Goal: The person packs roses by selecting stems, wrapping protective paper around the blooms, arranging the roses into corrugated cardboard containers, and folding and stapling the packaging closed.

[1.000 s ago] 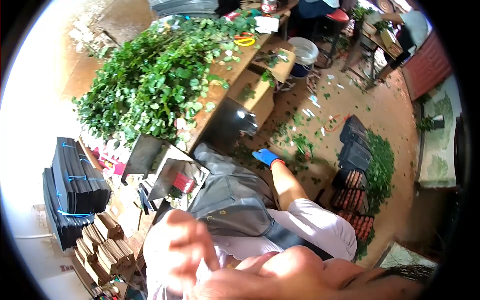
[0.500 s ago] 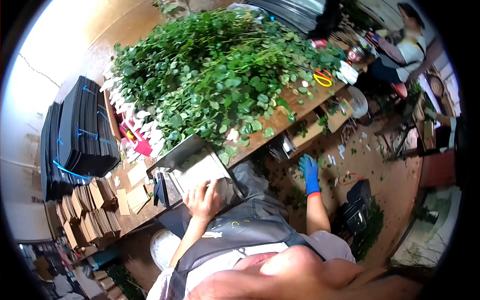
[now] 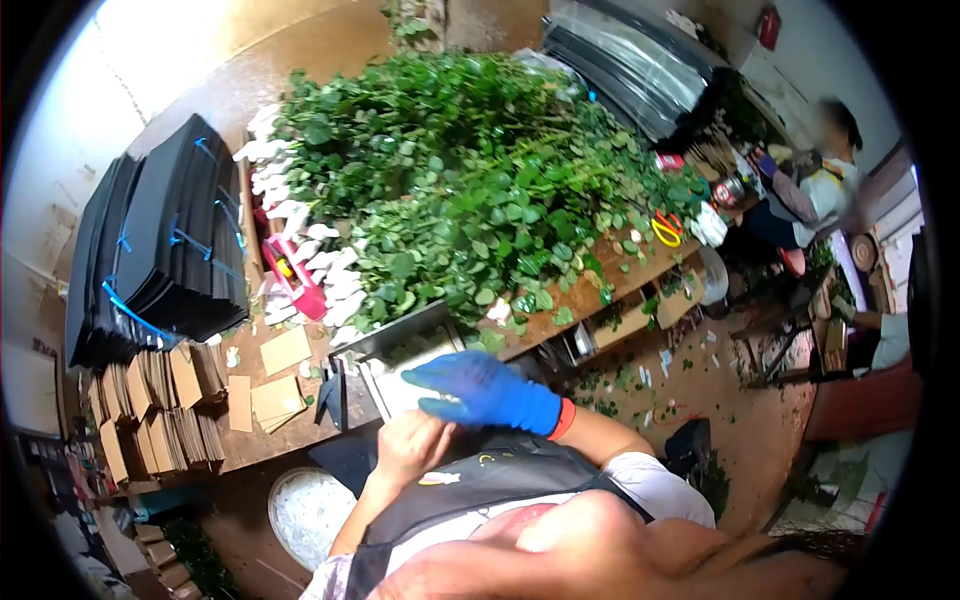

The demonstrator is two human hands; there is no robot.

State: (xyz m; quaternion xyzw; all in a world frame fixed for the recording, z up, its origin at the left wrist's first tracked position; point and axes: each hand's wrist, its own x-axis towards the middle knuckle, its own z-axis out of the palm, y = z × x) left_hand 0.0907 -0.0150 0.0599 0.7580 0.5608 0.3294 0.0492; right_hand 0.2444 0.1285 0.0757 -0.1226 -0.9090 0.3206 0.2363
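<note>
My bare left hand [image 3: 412, 445] is at the near edge of a metal frame [image 3: 395, 335] with a pale surface [image 3: 393, 388]. Its fingers are curled together; whatever may be in them is hidden. Just above and to the right, my right hand [image 3: 490, 392] in a blue glove with a red cuff reaches across the frame, thumb and fingers apart and pointing left. I see nothing between them. Behind the frame lies a large heap of leafy green stems [image 3: 460, 190], with white-wrapped heads [image 3: 335, 285] along its left side.
Black sheets bundled with blue ties [image 3: 180, 230] stand at left, above stacked cardboard pieces [image 3: 155, 410]. A pink tool [image 3: 295, 280], a black stapler-like item [image 3: 331, 395] and yellow-orange scissors [image 3: 666, 230] lie on the table [image 3: 545, 325]. Another person [image 3: 815, 190] sits at right. A white bucket [image 3: 310, 515] stands below.
My gloved right hand has swung from beside my body, at the right, over to the frame near my left hand. My left hand has come slightly lower, its fingers more curled. The view has shifted.
</note>
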